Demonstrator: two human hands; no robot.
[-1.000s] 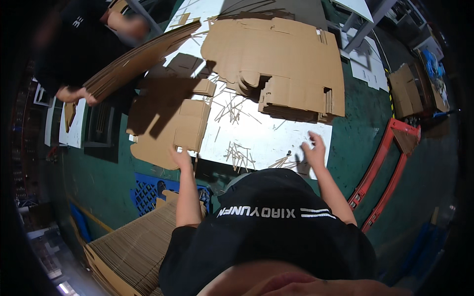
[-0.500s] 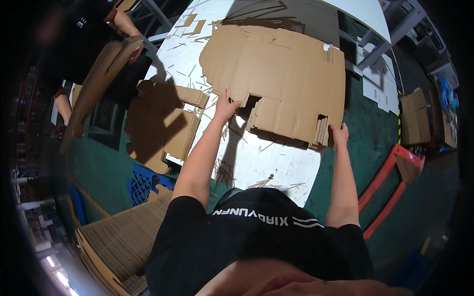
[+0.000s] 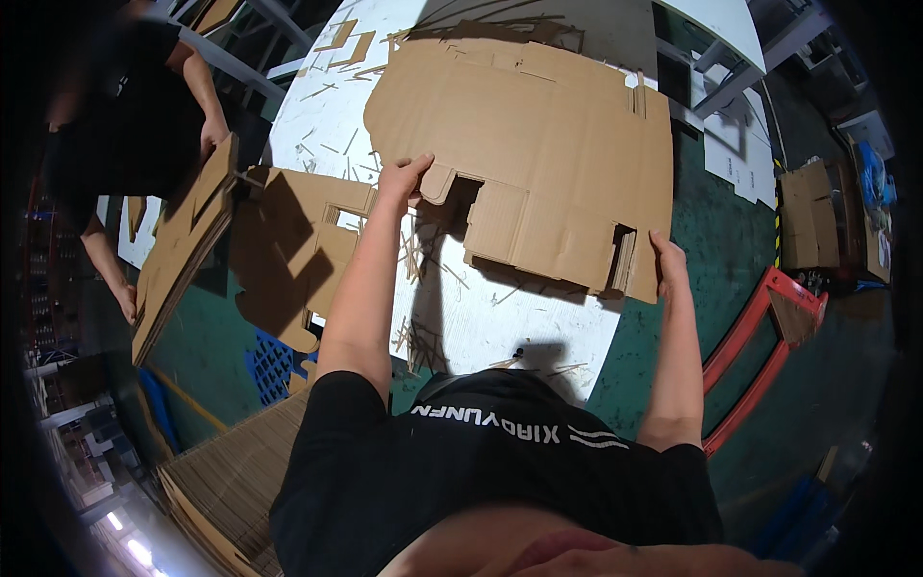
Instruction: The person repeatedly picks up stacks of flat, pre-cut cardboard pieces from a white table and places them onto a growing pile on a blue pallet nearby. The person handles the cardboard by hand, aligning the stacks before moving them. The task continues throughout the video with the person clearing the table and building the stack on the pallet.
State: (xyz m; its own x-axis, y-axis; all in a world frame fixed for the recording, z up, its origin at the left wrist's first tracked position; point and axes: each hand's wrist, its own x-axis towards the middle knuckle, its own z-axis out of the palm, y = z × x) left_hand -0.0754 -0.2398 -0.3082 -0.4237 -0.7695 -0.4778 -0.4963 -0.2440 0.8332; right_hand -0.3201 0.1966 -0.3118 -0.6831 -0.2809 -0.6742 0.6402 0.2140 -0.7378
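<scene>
A large flat die-cut cardboard sheet [image 3: 538,135] lies on the white table [image 3: 481,317], its near edge lifted a little above the top. My left hand [image 3: 402,178] grips its near left edge beside a notch. My right hand [image 3: 665,262] holds the sheet's near right corner by the folded flaps. Both my arms are stretched forward over the table.
Thin cardboard strips [image 3: 423,260] litter the table. Another cut sheet [image 3: 288,250] hangs off its left edge. At the far left a person in black [image 3: 115,115] holds a stack of cardboard [image 3: 183,240]. A pile of flat sheets [image 3: 240,481] is at lower left, a red frame [image 3: 760,346] right.
My hands went from the table's near edge forward to the big sheet and took hold of it. The person at the left lowered their stack.
</scene>
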